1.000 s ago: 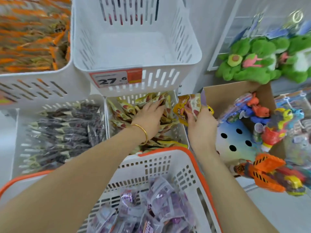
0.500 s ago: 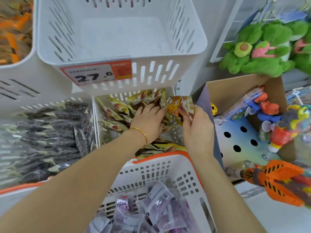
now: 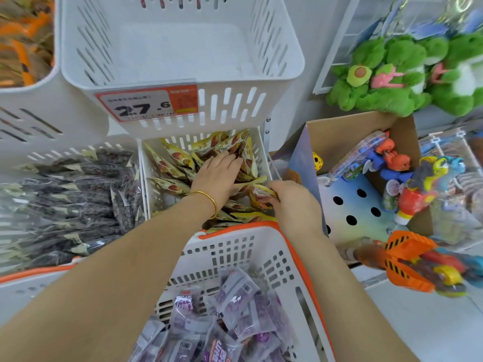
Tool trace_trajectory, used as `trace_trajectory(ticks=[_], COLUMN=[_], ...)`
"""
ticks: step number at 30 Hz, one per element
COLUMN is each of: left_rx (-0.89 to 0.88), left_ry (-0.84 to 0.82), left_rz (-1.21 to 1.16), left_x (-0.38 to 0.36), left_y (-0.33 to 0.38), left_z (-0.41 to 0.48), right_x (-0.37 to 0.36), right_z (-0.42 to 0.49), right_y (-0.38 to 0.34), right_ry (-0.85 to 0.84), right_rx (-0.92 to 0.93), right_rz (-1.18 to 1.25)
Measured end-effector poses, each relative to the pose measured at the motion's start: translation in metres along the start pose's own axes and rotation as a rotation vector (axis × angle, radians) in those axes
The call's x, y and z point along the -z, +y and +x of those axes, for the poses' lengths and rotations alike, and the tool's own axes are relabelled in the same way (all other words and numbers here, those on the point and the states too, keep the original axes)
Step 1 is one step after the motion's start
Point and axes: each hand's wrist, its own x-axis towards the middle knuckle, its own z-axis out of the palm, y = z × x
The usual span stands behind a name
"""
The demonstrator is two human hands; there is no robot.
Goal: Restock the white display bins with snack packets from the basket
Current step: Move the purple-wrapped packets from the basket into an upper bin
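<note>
My left hand [image 3: 217, 173] lies flat, fingers straight, on yellow foil snack packets [image 3: 177, 158] in the white slotted plastic bin [image 3: 148, 197]; at its four o'clock my right hand [image 3: 295, 205] grips one packet [image 3: 261, 192]

- Four white bins [image 3: 274, 74]: two above, two beneath them.
- One basket [image 3: 235, 252] with an orange rim.
- Two hands: left hand [image 3: 217, 176] and right hand [image 3: 295, 205].
- One gold bangle [image 3: 209, 198].
- One price tag [image 3: 146, 104].
- One cardboard box [image 3: 352, 131].
- Heaps past counting: yellow packets [image 3: 172, 155], dark packets [image 3: 65, 184], purple packets [image 3: 235, 291].
- At least two green plush toys [image 3: 379, 87], too blurred to count exactly.
</note>
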Motion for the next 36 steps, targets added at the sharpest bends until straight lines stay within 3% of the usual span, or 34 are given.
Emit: trace_trajectory(ticks=[7,11,14,18,22,25,29,33,36], left_rx=[-0.057,-0.074,-0.083,-0.065,-0.054,-0.042,-0.066,-0.140,-0.064], left_ry=[0.153,0.235,0.260,0.266,0.229,0.141,0.013,-0.120,-0.148], left_rz=[-0.071,-0.107,-0.113,-0.170,-0.199,-0.193,-0.161,-0.080,-0.131], left_x=[0.000,0.006,0.013,0.028,0.052,0.063,0.069,0.073,0.073], left_y=[-0.006,-0.012,-0.013,-0.012,-0.011,-0.005,0.005,0.001,-0.004], left_z=[-0.026,-0.045,-0.062,-0.097,-0.156,-0.206,-0.263,-0.301,-0.313], right_x=[-0.026,-0.018,-0.028,-0.026,0.011,0.007,-0.048,-0.080,-0.089], right_z=[0.022,0.014,0.015,0.018,-0.037,-0.095,-0.136,-0.138,-0.140], right_y=[-0.011,-0.005,-0.014,-0.008,-0.007,-0.028,-0.044,-0.040,-0.029], right_ry=[-0.159,0.016,-0.032,-0.192,0.004,-0.088,-0.405,-0.725,-0.751], right_rx=[0.017,-0.011,-0.053,-0.109,-0.111,-0.171,-0.140,0.036,0.127], right_rz=[-0.129,-0.119,-0.150,0.074,0.427,0.631,0.216,-0.278,-0.448])
